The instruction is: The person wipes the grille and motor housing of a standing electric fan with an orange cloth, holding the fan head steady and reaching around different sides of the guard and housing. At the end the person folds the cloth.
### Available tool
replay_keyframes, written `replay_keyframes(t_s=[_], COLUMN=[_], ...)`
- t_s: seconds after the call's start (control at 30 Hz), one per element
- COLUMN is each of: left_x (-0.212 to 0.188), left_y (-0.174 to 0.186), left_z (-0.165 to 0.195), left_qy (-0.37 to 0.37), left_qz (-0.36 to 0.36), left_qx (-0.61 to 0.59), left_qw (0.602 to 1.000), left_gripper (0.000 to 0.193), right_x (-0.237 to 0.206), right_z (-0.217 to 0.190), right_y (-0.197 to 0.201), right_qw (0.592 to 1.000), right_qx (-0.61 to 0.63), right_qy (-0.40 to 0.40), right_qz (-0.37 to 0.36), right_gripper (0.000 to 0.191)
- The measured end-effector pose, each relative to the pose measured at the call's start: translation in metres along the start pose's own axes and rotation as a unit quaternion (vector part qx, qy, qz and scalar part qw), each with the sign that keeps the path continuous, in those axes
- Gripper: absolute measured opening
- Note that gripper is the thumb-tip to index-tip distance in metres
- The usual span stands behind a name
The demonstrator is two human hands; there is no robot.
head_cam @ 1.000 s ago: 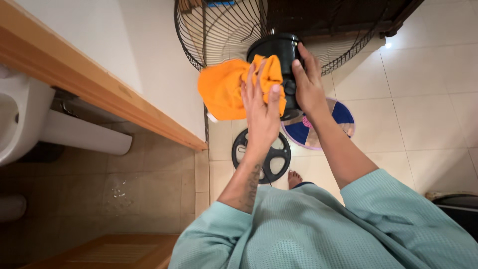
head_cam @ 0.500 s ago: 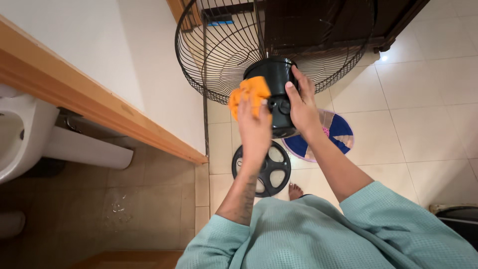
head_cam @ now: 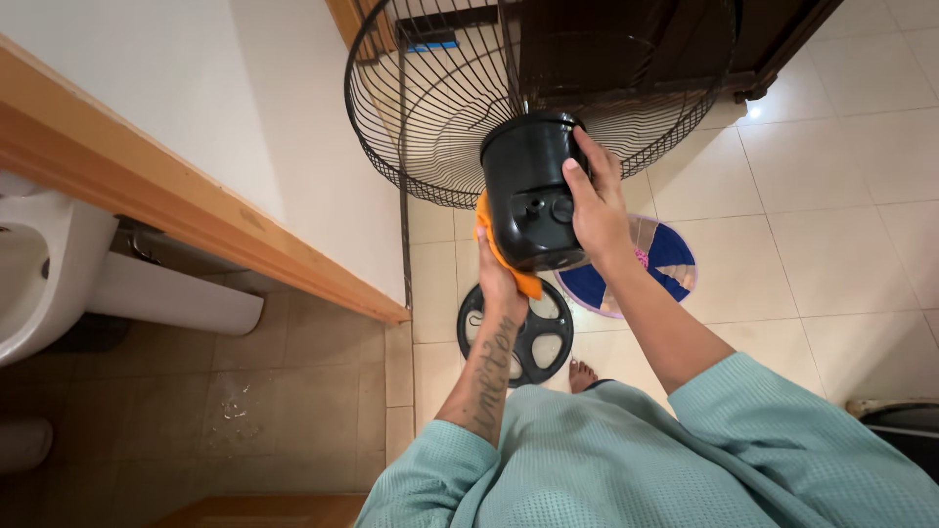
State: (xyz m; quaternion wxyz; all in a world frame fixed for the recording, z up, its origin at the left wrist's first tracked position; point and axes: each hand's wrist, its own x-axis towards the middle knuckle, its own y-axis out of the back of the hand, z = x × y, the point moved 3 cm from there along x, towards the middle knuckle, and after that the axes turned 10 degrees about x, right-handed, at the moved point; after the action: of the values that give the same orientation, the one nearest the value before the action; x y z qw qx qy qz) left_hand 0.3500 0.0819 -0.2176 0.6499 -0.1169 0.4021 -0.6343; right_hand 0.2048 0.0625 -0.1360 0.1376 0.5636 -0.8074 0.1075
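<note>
Head view: my right hand [head_cam: 597, 200] grips the black motor housing [head_cam: 533, 191] of the fan, steadying it. My left hand [head_cam: 499, 279] presses an orange cloth [head_cam: 504, 259] against the housing's left underside, fingers clenched on it. Fan base [head_cam: 516, 332] stands on the floor below.

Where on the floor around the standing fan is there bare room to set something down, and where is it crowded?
Bare cream floor tiles lie right of the round blue patterned mat. Crowded: the round black fan base, a bare foot and the mat sit together. Above them the left hand presses an orange cloth to the black motor housing, with the right hand on its other side.
</note>
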Motion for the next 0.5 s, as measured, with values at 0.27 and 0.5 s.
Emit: replay_keyframes(t_s=[0.27, 0.5], left_x=[-0.047, -0.121], left_y=[0.032, 0.011], left_z=[-0.043, 0.016], left_qy=[-0.407, -0.12], left_qz=[-0.016, -0.209], left_qx=[0.601, 0.511], left_qw=[0.688, 0.825], left_gripper=[0.051, 0.044], right_x=[0.003, -0.089], right_z=[0.018, 0.077], right_y=[0.017, 0.095], right_qw=[0.966, 0.899], right_qx=[0.212, 0.03], right_qy=[-0.148, -0.437], right_qz=[0.03, -0.015], right_gripper=[0.059, 0.082])
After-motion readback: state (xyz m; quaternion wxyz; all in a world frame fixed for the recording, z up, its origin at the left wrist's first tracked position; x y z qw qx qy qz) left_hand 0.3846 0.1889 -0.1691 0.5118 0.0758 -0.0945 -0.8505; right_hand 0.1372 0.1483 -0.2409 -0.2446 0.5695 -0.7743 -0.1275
